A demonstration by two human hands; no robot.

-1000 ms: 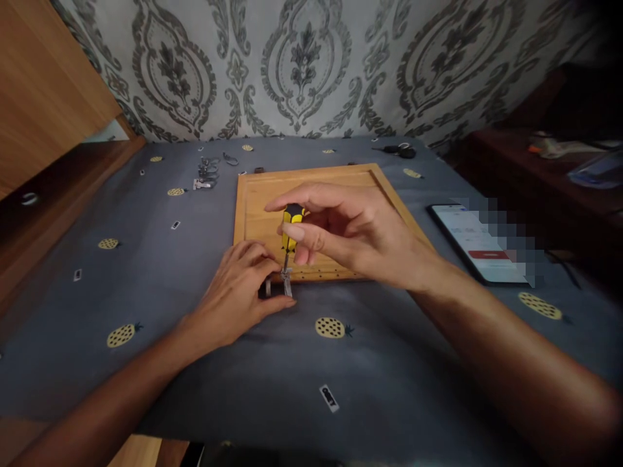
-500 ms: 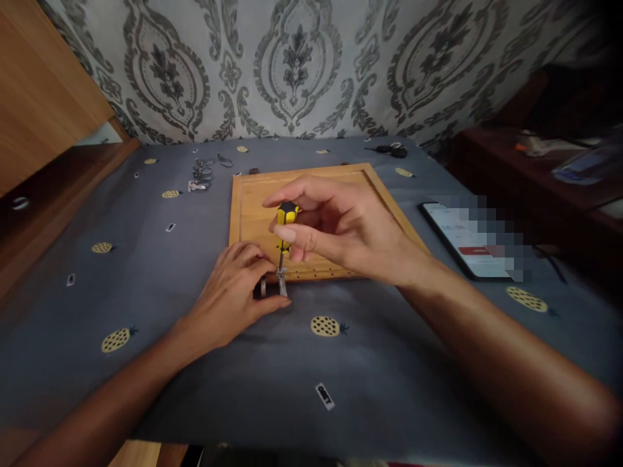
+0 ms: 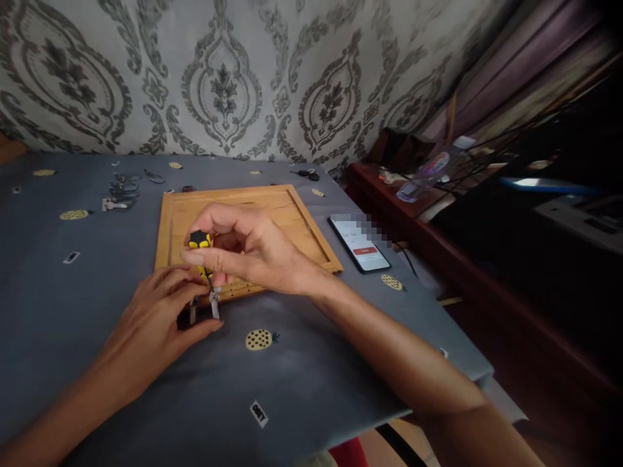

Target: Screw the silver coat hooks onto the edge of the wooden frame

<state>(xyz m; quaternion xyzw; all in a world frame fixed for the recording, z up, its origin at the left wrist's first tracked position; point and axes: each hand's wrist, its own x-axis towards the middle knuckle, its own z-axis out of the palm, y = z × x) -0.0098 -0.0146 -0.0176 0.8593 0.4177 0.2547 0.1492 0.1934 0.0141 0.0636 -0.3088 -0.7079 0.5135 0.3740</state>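
Screwdriver [image 3: 200, 240] and hands had kept to the same spot while the view swung rightward, showing more of a clear plastic bottle [image 3: 433, 172]; the work on the metal fitting [image 3: 215, 305] seemed unbroken, with no plain progress to see. The fitting sat at the near edge of the wooden board [image 3: 168, 214], and the thin shaft ran down to it. The right hand [image 3: 248, 250] held the ridged black-and-yellow handle in a narrow pinch, thumb in front. The left hand [image 3: 156, 311] curved beside the fitting, thumb by its near end, though whether it gripped anything could not be told. The board was smooth, honey-coloured and square-cornered, with a raised frame and small dark holes along the near side. Beneath it spread a matte blue-grey cloth [image 3: 311, 350] printed with pineapples, and beyond its far left corner lay loose, shiny metal pieces [image 3: 121, 188].
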